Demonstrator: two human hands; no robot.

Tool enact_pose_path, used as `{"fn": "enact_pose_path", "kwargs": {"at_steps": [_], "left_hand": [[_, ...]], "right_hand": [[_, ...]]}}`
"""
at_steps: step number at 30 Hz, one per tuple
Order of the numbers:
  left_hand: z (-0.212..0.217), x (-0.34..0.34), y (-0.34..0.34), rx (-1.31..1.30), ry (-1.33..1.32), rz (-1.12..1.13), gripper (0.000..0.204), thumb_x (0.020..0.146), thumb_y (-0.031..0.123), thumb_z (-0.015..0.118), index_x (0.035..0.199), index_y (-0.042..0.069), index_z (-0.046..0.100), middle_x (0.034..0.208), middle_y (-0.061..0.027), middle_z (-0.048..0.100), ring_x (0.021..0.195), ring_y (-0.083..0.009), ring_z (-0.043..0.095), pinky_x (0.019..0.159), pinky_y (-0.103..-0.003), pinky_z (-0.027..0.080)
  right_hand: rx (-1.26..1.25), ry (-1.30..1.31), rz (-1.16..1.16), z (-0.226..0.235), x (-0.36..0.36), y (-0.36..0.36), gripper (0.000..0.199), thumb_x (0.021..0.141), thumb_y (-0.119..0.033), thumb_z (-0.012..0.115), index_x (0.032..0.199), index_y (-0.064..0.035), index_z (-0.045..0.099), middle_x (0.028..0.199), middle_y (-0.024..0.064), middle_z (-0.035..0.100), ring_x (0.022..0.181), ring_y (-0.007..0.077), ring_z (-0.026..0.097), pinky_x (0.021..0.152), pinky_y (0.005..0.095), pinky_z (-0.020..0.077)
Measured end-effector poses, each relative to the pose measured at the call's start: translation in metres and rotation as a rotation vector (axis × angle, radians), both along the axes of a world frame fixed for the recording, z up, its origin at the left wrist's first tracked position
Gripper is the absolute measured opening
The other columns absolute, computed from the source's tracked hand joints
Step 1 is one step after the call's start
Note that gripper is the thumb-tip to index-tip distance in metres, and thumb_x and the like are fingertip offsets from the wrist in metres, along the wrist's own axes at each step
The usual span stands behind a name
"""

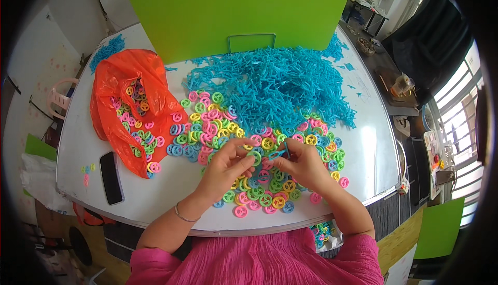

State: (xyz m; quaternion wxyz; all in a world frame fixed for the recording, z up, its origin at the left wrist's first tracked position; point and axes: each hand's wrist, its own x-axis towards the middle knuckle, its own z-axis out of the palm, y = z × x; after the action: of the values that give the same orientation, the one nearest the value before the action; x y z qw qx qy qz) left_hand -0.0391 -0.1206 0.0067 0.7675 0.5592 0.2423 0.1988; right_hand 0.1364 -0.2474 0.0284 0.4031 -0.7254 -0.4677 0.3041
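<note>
Over the near middle of the table, my left hand (228,168) pinches a small green plastic wheel (255,158) between thumb and fingers. Close beside it, my right hand (305,167) is closed on a small blue plastic piece (277,154), which points toward the wheel. Whether the two parts touch, I cannot tell. Beneath both hands spreads a heap of spoked plastic wheels (265,200) in pink, green, yellow and blue. Just beyond lies a large pile of thin blue plastic pieces (282,82).
An orange-red plastic bag (111,77) holding more wheels lies open on the left. Near it rests a dark phone (111,177). A bright green panel (233,10) stands at the back of the white table (155,202). Below the table's front edge, a bag (324,234) contains coloured pieces.
</note>
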Motion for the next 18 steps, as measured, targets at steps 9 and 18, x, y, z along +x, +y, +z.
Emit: {"fn": "enact_pose_path", "kwargs": {"at_steps": [9, 18], "left_hand": [[-0.001, 0.000, -0.011, 0.508, 0.035, -0.030, 0.013, 0.091, 0.010, 0.065, 0.097, -0.001, 0.065, 0.089, -0.0013, 0.058, 0.072, -0.0076, 0.058, 0.064, -0.021, 0.046], [-0.011, -0.002, -0.009, 0.275, -0.012, -0.059, 0.016, 0.095, 0.013, 0.061, 0.103, 0.000, 0.065, 0.091, -0.0015, 0.059, 0.074, -0.0057, 0.056, 0.061, -0.020, 0.046]], "right_hand": [[0.073, -0.183, 0.068, -0.006, -0.010, -0.001, 0.041, 0.073, -0.024, 0.085, 0.100, -0.0025, 0.063, 0.067, 0.0013, 0.058, 0.062, 0.0063, 0.053, 0.054, 0.0241, 0.0432], [-0.040, 0.340, 0.135, 0.006, -0.005, -0.003, 0.022, 0.091, -0.013, 0.066, 0.109, 0.0007, 0.063, 0.109, 0.0074, 0.065, 0.098, 0.0132, 0.063, 0.085, 0.0283, 0.0527]]}}
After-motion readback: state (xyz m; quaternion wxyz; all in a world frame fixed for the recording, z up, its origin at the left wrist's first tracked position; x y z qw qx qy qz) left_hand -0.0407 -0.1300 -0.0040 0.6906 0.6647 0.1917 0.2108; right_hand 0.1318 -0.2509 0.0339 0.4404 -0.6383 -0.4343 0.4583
